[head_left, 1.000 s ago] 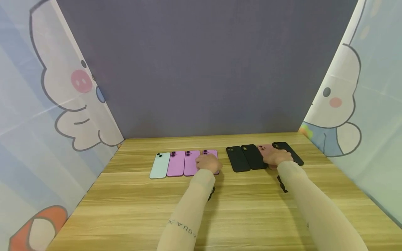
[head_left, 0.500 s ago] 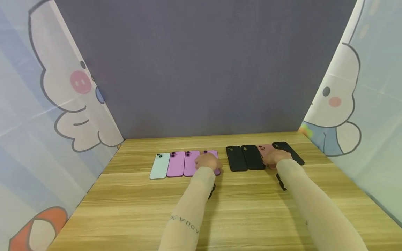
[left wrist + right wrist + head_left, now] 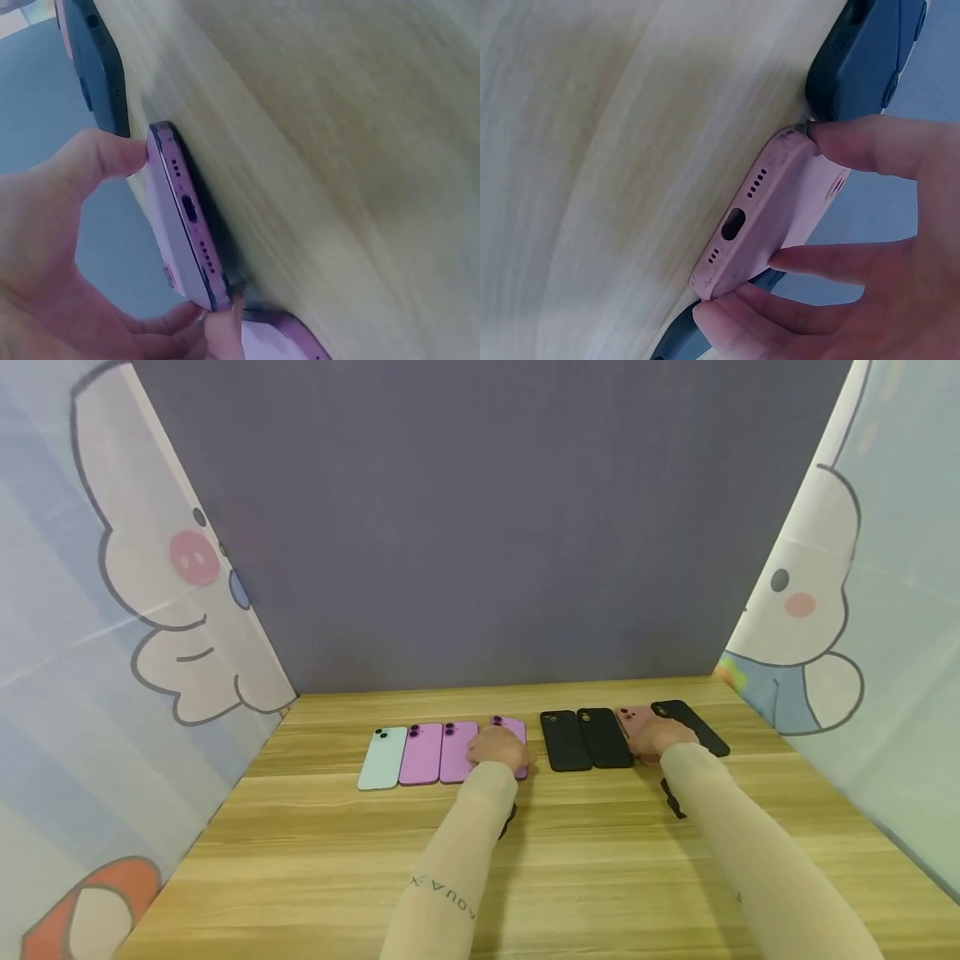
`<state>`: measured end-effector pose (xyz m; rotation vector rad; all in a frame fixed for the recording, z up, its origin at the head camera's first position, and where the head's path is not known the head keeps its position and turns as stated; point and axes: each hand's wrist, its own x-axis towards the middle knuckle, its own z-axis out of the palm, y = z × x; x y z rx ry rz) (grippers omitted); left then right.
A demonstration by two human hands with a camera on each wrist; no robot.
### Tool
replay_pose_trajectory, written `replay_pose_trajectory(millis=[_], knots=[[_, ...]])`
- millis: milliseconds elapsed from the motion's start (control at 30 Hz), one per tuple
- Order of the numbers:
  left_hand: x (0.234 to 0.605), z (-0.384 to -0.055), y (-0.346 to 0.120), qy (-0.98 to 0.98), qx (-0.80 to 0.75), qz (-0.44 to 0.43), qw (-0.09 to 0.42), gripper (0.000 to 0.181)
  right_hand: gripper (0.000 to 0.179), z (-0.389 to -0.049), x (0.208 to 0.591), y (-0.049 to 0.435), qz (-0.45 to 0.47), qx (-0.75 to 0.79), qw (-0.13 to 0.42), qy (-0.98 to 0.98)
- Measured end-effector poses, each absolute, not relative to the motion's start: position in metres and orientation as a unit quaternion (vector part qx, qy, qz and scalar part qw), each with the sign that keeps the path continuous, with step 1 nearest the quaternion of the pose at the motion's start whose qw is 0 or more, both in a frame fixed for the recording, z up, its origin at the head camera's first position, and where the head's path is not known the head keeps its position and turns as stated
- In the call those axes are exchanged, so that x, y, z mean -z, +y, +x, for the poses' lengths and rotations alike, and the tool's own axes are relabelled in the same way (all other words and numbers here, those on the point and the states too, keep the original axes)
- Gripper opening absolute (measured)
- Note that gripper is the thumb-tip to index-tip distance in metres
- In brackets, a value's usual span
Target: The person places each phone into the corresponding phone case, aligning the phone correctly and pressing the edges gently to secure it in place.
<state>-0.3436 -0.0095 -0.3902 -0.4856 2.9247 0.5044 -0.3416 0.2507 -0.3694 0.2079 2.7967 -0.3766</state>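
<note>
My left hand (image 3: pixel 498 748) holds the rightmost purple phone (image 3: pixel 169 217) by its long edges, thumb on one side and fingers on the other. Its charging port end faces the left wrist camera, and a dark shadow lies along its underside. Much of this phone is hidden by the hand in the head view. Over on the right, my right hand (image 3: pixel 663 739) grips a pink phone case (image 3: pixel 780 214) across its width, with the thumb at one edge and fingertips on its back and other edge. The case's port cutout and speaker holes show.
Two more purple phones (image 3: pixel 422 756) and a pale mint phone (image 3: pixel 382 760) lie in a row to the left. Two black phone cases (image 3: pixel 567 743) lie between my hands. Another black case (image 3: pixel 693 722) lies slanted beside the pink one. A grey panel (image 3: pixel 495 527) stands behind the wooden table (image 3: pixel 300 860).
The purple phone in my left hand has shifted slightly right, leaving a gap from its neighbour. My right hand keeps its grip on the pink case, nearly still.
</note>
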Motion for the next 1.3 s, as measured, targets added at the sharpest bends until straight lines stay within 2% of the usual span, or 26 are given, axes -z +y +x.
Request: replay_pose_trajectory(millis=[133, 333, 467, 567, 667, 800, 867, 1033, 1200, 1300], knots=[[0.388, -0.343, -0.011, 0.967, -0.194, -0.151, 0.071, 0.091, 0.037, -0.341, 0.371, 0.255, 0.074, 0.122, 0.146, 0.979], [0.382, -0.334, -0.019, 0.969, -0.211, -0.098, 0.076, 0.066, 0.067, -0.34, 0.376, 0.258, 0.095, 0.138, 0.128, 0.978], [0.384, -0.334, -0.026, 0.972, -0.218, -0.044, 0.08, 0.053, 0.076, -0.337, 0.376, 0.26, 0.092, 0.156, 0.121, 0.976], [0.386, -0.338, -0.032, 0.965, -0.245, -0.029, 0.091, 0.05, 0.079, -0.334, 0.375, 0.262, 0.082, 0.173, 0.113, 0.975], [0.387, -0.341, -0.038, 0.946, -0.305, -0.034, 0.104, 0.043, 0.065, -0.333, 0.374, 0.263, 0.075, 0.195, 0.107, 0.972], [0.388, -0.343, -0.045, 0.903, -0.411, -0.058, 0.108, 0.029, 0.037, -0.332, 0.374, 0.262, 0.064, 0.232, 0.104, 0.965], [0.389, -0.343, -0.048, 0.885, -0.45, -0.062, 0.106, 0.03, 0.03, -0.331, 0.374, 0.26, 0.063, 0.251, 0.102, 0.961], [0.393, -0.34, -0.056, 0.858, -0.502, -0.047, 0.099, 0.038, 0.028, -0.327, 0.376, 0.251, 0.055, 0.275, 0.091, 0.956], [0.395, -0.337, -0.062, 0.828, -0.55, -0.023, 0.104, 0.019, 0.034, -0.325, 0.377, 0.244, 0.034, 0.295, 0.082, 0.951], [0.396, -0.336, -0.065, 0.807, -0.579, -0.019, 0.113, 0.017, 0.034, -0.324, 0.377, 0.239, 0.026, 0.308, 0.074, 0.948]])
